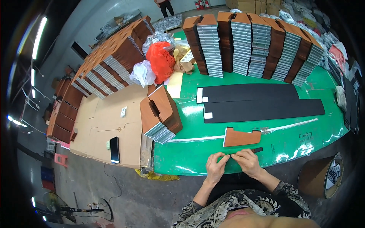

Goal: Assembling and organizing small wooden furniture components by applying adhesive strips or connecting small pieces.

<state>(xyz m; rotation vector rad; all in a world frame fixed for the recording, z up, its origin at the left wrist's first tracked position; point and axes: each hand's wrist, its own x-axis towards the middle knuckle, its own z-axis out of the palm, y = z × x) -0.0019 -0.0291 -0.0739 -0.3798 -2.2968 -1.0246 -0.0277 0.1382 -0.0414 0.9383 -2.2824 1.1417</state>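
Observation:
Close together at the table's near edge, my left hand and my right hand both have thumb and fingers pinched. Whatever lies between the fingertips is too small or hidden to make out. A short dark strip pokes out beyond my right hand; whether the fingers grip it cannot be seen. Just past my hands a brown, notched flat panel with a pale left edge lies on the green table cover. Farther off, two long black strips with white labels lie side by side.
A small stack of brown panels stands left of my hands. Tall panel stacks line the far side, with more at left. A phone lies on cardboard. A brown bin stands at the right.

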